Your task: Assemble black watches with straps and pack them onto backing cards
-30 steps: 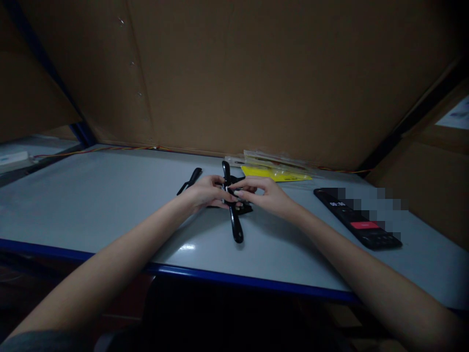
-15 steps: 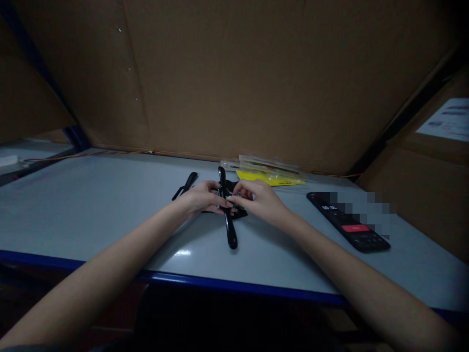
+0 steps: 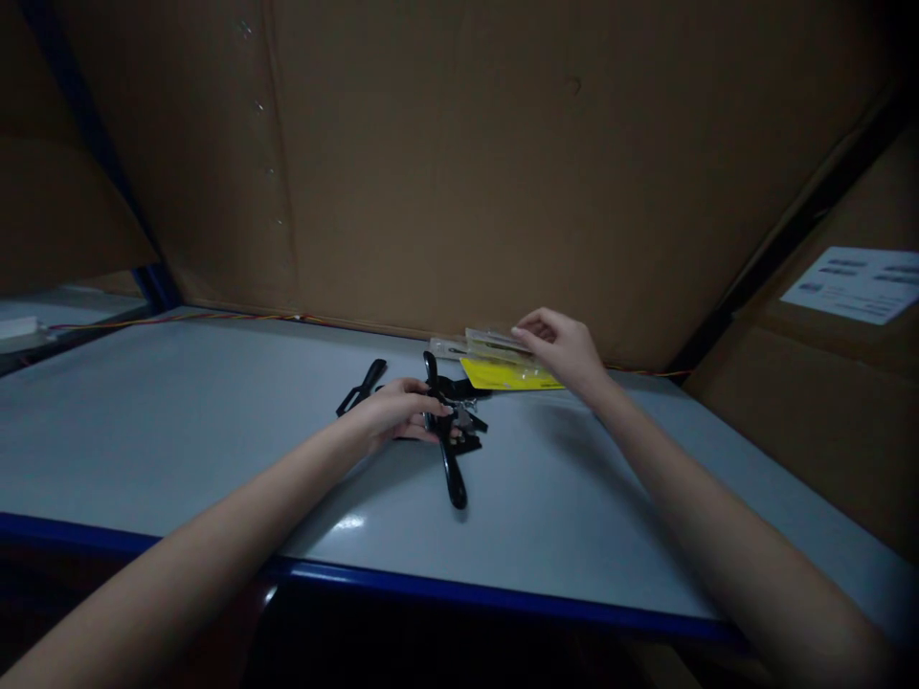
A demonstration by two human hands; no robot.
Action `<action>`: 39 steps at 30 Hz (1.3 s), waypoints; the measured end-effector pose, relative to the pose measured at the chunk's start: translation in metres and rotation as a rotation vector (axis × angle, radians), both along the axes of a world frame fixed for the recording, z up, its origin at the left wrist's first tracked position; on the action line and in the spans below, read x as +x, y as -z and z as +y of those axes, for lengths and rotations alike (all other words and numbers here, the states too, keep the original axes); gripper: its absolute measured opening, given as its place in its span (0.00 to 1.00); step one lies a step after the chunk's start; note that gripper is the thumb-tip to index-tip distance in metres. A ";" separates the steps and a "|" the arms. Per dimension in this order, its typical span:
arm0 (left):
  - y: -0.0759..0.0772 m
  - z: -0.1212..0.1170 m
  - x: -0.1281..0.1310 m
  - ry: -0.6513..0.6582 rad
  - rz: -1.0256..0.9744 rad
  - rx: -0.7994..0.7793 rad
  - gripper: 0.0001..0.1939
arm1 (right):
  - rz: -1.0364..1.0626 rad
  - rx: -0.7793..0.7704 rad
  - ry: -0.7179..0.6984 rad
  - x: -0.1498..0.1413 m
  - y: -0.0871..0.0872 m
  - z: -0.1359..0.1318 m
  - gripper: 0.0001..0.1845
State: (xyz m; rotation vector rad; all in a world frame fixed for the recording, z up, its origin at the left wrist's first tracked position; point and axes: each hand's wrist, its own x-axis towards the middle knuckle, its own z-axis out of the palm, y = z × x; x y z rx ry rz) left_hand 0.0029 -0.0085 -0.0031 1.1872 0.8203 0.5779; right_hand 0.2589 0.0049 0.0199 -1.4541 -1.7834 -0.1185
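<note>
My left hand is closed around the middle of a black spokeshave, whose two handles point toward and away from me. Small metal parts and dark flat pieces show beside my left fingertips; their details are too dim to make out. My right hand is raised at the back, over clear plastic packets and a yellow packet. Its fingers are curled and the thumb is drawn in; whether they pinch a packet cannot be made out.
Left of my left hand lies another black handled piece. A cardboard wall closes off the back of the grey table, with thin coloured wires along its foot. On the right stands cardboard with a white label.
My right hand has left the spokeshave and moved back and right to the packets. My left hand keeps its hold. The black remote-like object on the right no longer shows.
</note>
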 end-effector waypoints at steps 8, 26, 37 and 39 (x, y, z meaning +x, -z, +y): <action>-0.004 0.004 -0.002 -0.051 -0.099 -0.038 0.07 | -0.199 -0.344 0.277 0.077 0.018 0.057 0.22; 0.000 0.008 -0.002 -0.063 -0.279 -0.164 0.13 | -0.160 -0.056 0.118 0.023 -0.031 0.003 0.29; 0.000 -0.005 0.007 -0.071 -0.482 -0.078 0.07 | -0.241 -0.174 0.074 -0.104 0.008 -0.069 0.25; 0.001 -0.008 0.009 -0.074 -0.469 -0.058 0.06 | -0.229 -0.144 0.064 -0.108 0.013 -0.069 0.24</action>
